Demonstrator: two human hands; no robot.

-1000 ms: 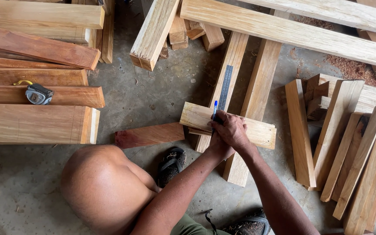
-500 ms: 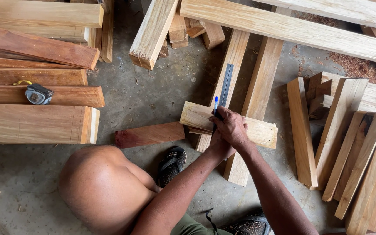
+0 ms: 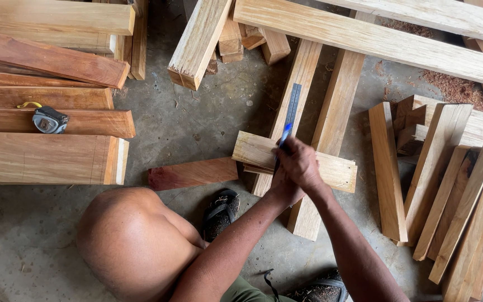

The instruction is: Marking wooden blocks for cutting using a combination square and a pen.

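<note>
Holding a blue pen [image 3: 284, 134] in its grip, right hand [image 3: 300, 162] stayed over the short wood block [image 3: 339, 170]; left hand [image 3: 283, 190] beneath, grip unclear. Steel ruler [image 3: 293, 106] just above. Positions unchanged: marking continued.

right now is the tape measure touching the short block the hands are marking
Apart. The head view shows the tape measure lying on a reddish board at far left, with bare concrete floor between it and the short block.

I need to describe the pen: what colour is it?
Blue; the pen shows above the right hand in the head view.
</note>
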